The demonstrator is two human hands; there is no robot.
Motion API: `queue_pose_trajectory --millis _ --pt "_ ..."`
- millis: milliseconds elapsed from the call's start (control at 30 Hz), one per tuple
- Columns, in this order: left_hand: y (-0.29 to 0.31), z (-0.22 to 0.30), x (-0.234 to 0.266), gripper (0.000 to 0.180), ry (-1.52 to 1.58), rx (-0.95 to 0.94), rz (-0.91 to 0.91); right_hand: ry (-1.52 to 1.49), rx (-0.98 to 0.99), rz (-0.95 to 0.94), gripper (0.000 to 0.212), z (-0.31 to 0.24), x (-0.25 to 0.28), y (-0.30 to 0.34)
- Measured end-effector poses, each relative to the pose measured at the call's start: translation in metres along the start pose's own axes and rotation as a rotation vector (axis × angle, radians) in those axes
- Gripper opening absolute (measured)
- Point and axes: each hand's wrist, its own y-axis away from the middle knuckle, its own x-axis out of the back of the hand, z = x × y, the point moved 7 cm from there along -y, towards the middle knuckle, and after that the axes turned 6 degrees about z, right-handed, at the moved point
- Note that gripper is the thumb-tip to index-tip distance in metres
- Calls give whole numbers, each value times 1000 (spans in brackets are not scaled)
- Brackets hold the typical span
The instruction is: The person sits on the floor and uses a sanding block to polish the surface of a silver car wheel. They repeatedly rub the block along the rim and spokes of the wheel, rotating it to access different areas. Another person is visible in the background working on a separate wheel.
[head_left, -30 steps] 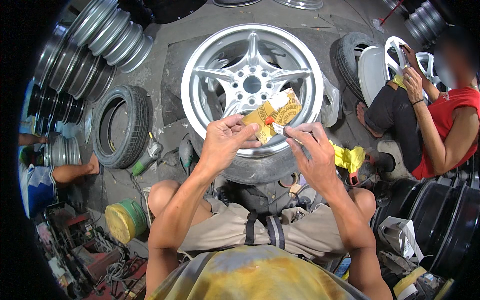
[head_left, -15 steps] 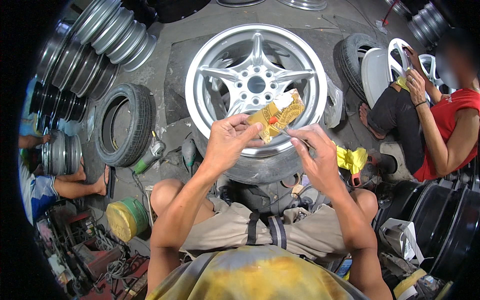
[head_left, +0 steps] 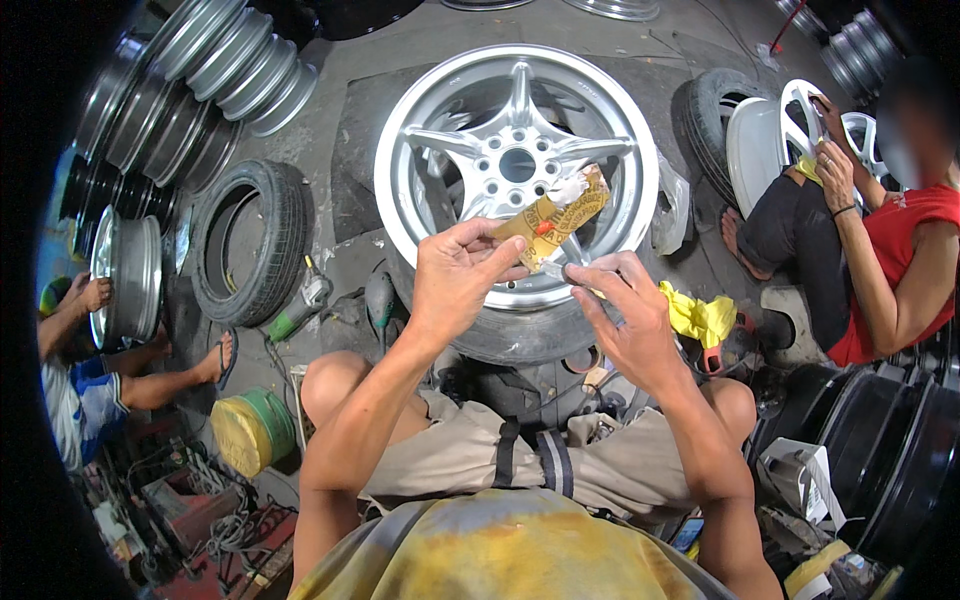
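My left hand is closed on a piece of tan-backed sandpaper, pinching it between thumb and fingers. The printed back faces up, with a smear of white paste near its far end and a small red dab closer to my thumb. Between the thumb and fingers of my right hand is a small metal spatula, its blade at the near edge of the sandpaper. Beneath both hands a silver five-spoke wheel rim lies face up on a tire.
A tire, a green grinder and a yellow-green tin are on the left. To the right lies a yellow cloth. Co-workers handle rims at both sides: one in a red top, another beside a silver rim.
The sandpaper has tilted and curled, and the spatula blade has shifted slightly left along its near edge. At far left, the co-worker's rim has been turned more upright.
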Motion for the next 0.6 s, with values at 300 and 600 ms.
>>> queue_pose_trajectory --millis 300,600 --pt "1 1 -4 13 9 -31 -3 -9 -13 -29 28 0 -4 0" --pt "-1 -1 -5 14 7 -6 -19 -7 -19 -37 24 0 0 0"
